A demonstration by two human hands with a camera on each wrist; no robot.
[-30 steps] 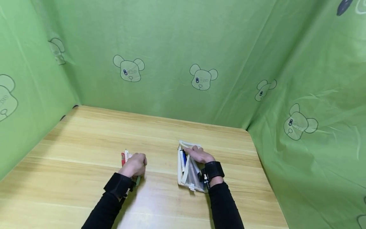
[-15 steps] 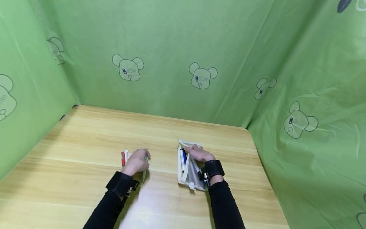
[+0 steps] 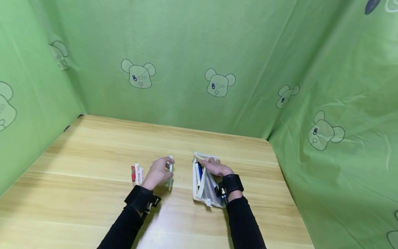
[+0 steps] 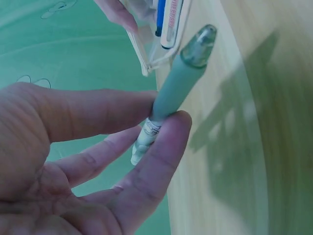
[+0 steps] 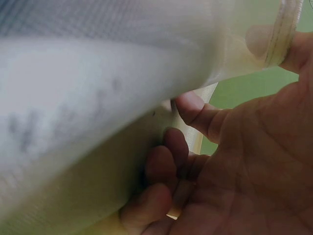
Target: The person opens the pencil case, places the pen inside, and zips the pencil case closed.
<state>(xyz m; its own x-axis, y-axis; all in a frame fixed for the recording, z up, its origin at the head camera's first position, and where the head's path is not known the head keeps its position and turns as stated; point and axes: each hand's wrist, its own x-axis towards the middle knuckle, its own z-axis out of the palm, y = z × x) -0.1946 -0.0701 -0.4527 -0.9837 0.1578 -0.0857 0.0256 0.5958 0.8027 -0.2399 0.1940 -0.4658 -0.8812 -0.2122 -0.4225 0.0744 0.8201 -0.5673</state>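
A mint-green pen (image 4: 178, 88) is pinched between the thumb and fingers of my left hand (image 3: 159, 172), off the tabletop by its shadow. Its clear tip points toward me in the left wrist view. To the right lies a translucent pencil case (image 3: 211, 193) with white edging, its mouth unzipped. Inside it are a blue pen (image 3: 200, 170) and a white marker (image 3: 197, 175). My right hand (image 3: 217, 168) grips the case's side, its thumb over the rim in the right wrist view. Other contents are hidden behind the mesh.
Left of my left hand, a red pen (image 3: 133, 174), a white pen (image 3: 137, 173) and a pale pink pen (image 3: 141, 174) lie side by side on the wooden table (image 3: 77, 207). Green cloth (image 3: 180, 107) with bear prints encloses the table's back and sides.
My left hand has moved right, away from the row of pens, carrying the mint-green pen toward the pencil case. My right hand and the case have stayed in place.
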